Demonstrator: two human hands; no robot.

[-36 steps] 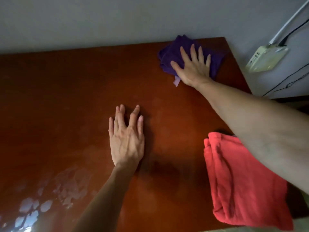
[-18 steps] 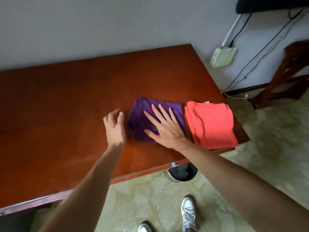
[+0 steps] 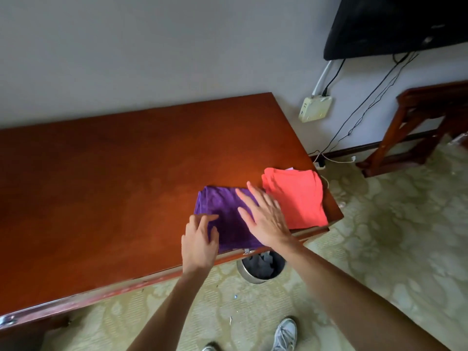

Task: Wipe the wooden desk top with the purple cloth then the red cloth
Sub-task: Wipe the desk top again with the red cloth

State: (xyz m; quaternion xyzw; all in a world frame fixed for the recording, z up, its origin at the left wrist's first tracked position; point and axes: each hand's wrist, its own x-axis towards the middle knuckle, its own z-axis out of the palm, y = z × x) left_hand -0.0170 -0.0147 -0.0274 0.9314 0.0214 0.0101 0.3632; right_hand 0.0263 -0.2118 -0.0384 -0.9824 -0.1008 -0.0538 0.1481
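the purple cloth lies folded flat on the wooden tabletop, close to the near edge and toward the right end. just beside it on the right, edges touching or nearly so, the red cloth lies folded at the tabletop's near right corner. the right hand is spread over the right part of the purple cloth, fingers straight and splayed, grip wide and holding nothing (motion blur makes it hard to tell whether the palm presses down or hovers just above). the left hand sits at the cloth's near left corner with its fingers curled onto the fabric; whether that grip has actually pinched the cloth cannot be told. under the tabletop's edge a round waste bin stands on the patterned carpet, and a grey shoe shows lower down.
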